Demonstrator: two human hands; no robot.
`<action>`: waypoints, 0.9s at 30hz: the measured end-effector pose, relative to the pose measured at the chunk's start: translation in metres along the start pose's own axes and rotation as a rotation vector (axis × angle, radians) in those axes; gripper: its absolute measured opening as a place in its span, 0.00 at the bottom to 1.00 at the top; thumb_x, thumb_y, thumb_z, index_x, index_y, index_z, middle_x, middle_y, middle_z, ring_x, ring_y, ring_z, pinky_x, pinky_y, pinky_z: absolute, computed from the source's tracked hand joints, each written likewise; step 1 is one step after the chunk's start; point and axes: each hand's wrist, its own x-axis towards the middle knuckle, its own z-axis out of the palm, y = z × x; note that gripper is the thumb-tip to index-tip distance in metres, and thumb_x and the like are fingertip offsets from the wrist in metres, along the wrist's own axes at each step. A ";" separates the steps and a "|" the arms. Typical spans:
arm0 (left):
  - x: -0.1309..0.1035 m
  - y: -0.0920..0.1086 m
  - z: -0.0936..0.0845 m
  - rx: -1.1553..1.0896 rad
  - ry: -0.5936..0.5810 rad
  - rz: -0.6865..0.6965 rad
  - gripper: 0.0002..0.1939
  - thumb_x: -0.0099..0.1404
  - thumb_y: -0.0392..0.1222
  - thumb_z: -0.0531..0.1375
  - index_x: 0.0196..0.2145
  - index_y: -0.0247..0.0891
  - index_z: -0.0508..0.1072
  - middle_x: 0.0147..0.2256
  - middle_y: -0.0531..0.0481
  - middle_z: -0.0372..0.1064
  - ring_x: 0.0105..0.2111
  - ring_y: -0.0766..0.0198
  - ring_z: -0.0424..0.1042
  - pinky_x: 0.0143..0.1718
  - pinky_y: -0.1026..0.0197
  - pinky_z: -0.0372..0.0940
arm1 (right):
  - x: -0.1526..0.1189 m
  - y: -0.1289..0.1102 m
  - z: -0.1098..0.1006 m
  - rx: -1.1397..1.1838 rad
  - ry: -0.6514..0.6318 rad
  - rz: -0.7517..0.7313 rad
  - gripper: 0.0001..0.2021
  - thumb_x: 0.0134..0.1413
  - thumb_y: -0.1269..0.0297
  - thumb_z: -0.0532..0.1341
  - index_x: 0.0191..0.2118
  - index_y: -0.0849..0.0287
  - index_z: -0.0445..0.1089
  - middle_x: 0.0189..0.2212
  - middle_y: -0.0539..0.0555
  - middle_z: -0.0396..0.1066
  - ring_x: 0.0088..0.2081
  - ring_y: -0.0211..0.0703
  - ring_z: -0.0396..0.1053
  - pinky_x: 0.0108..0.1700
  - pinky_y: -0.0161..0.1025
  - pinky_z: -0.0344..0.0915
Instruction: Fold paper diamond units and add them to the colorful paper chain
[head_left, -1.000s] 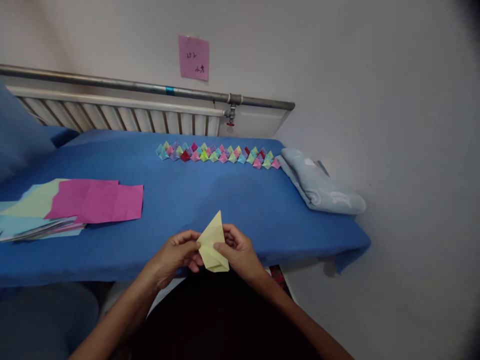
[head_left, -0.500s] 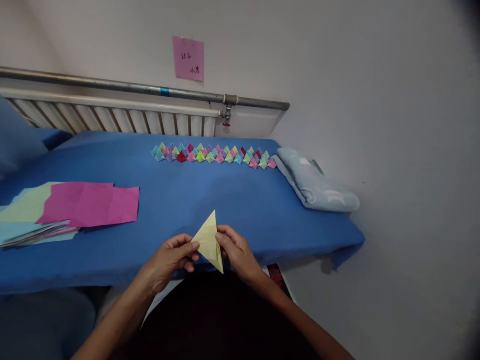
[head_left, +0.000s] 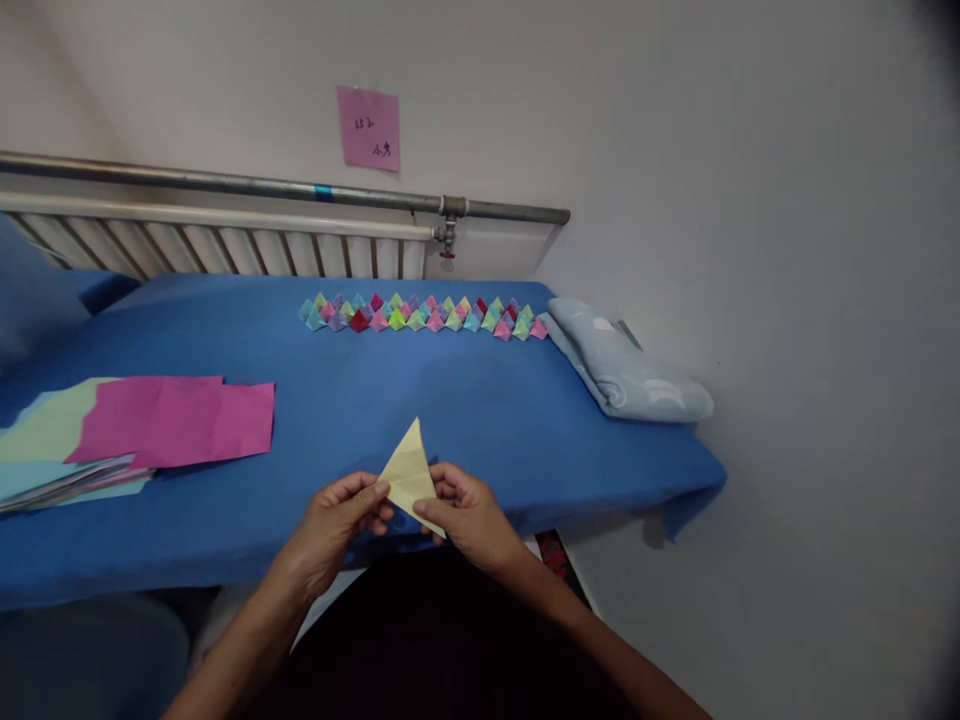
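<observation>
A pale yellow sheet of paper folded into a triangle (head_left: pixel 407 472) is held just above the front edge of the blue-covered table. My left hand (head_left: pixel 341 525) pinches its left corner between thumb and fingers. On the right side, my right hand (head_left: pixel 472 518) grips the paper, the thumb lying over the lower right part and the fingers behind it. One point of the triangle faces away from me. Part of the lower edge is hidden by my right thumb.
Rows of small folded paper pieces (head_left: pixel 420 315) in many colours stand along the table's back. Left lie magenta paper sheets (head_left: pixel 176 420) on other coloured sheets. A folded light blue blanket (head_left: pixel 626 370) rests at right. A radiator (head_left: pixel 247 250) and pipe (head_left: pixel 225 182) run behind the blue cloth (head_left: pixel 330 385).
My right thumb has moved down from the triangle's right edge onto its lower right part. The opened fold seen there is now pressed flat or covered. The camera view has shifted slightly.
</observation>
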 end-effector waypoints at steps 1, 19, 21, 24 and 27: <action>0.000 0.000 0.000 -0.002 -0.001 0.003 0.20 0.44 0.54 0.72 0.26 0.35 0.76 0.22 0.52 0.72 0.21 0.70 0.67 0.25 0.68 0.63 | 0.000 -0.001 0.000 -0.001 0.000 -0.003 0.10 0.47 0.65 0.63 0.38 0.57 0.68 0.25 0.45 0.69 0.23 0.31 0.64 0.24 0.28 0.60; -0.002 -0.004 -0.004 -0.257 -0.113 -0.085 0.18 0.44 0.47 0.74 0.25 0.34 0.73 0.17 0.57 0.64 0.18 0.74 0.61 0.18 0.72 0.56 | -0.008 -0.008 0.000 -0.133 0.110 -0.351 0.11 0.55 0.60 0.61 0.44 0.53 0.69 0.39 0.51 0.69 0.35 0.37 0.68 0.36 0.35 0.66; -0.002 -0.005 -0.005 -0.274 -0.124 -0.099 0.18 0.44 0.46 0.75 0.24 0.34 0.72 0.18 0.56 0.64 0.19 0.74 0.61 0.19 0.72 0.56 | -0.009 -0.009 0.001 -0.159 0.114 -0.374 0.11 0.54 0.61 0.62 0.44 0.54 0.69 0.39 0.51 0.70 0.36 0.37 0.68 0.36 0.34 0.66; -0.001 -0.007 -0.007 -0.291 -0.134 -0.116 0.18 0.43 0.45 0.75 0.25 0.33 0.73 0.19 0.56 0.64 0.19 0.75 0.61 0.20 0.72 0.57 | -0.009 -0.011 0.002 -0.128 0.105 -0.387 0.12 0.54 0.61 0.62 0.44 0.55 0.69 0.38 0.51 0.71 0.34 0.35 0.67 0.34 0.33 0.65; 0.000 -0.010 -0.009 -0.298 -0.153 -0.130 0.18 0.43 0.45 0.76 0.25 0.33 0.73 0.18 0.56 0.64 0.18 0.75 0.61 0.18 0.72 0.55 | -0.008 -0.013 0.004 -0.089 0.093 -0.402 0.12 0.55 0.61 0.62 0.45 0.55 0.68 0.38 0.51 0.71 0.33 0.34 0.67 0.32 0.32 0.64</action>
